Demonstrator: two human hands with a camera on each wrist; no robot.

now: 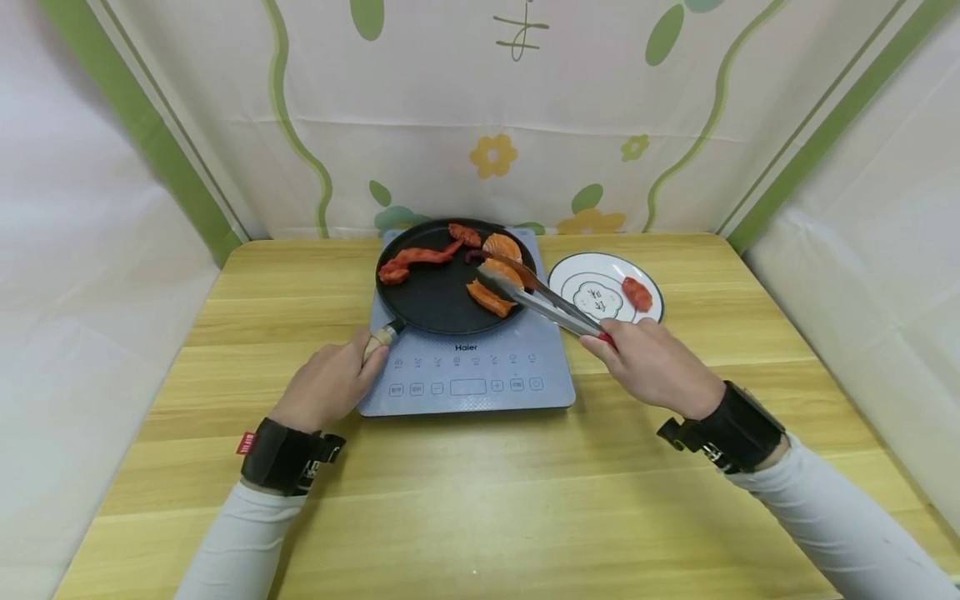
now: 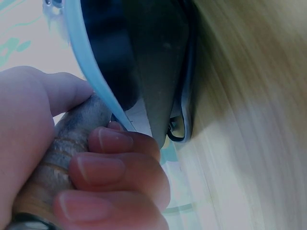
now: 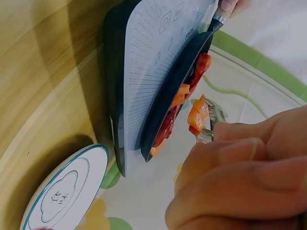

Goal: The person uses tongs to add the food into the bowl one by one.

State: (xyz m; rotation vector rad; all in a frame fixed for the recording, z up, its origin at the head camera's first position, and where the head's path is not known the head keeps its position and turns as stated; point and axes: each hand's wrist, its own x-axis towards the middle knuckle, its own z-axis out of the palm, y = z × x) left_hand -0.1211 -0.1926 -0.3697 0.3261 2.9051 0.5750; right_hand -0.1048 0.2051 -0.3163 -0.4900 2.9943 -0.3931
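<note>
My left hand (image 1: pixel 326 379) grips the wooden handle (image 1: pixel 381 340) of a round black frying pan (image 1: pixel 435 308); curled fingers (image 2: pixel 115 170) show around it in the left wrist view. Metal tongs (image 1: pixel 562 312) with a red part near the grip are held in my right hand (image 1: pixel 660 362). Between the tong tips is an orange piece of salmon (image 3: pixel 198 116), raised above the pan in the right wrist view. A long red strip of meat (image 1: pixel 423 257), a smaller red piece (image 1: pixel 465 234) and other orange salmon pieces (image 1: pixel 491 298) lie in the pan.
Under the pan is a grey-blue induction cooker (image 1: pixel 468 408) on a wooden table (image 1: pixel 465 508). A white plate (image 1: pixel 573 271) with a dark rim stands to its right, bearing one red piece of meat (image 1: pixel 637 293). Patterned cloth (image 1: pixel 435 158) borders the table's back.
</note>
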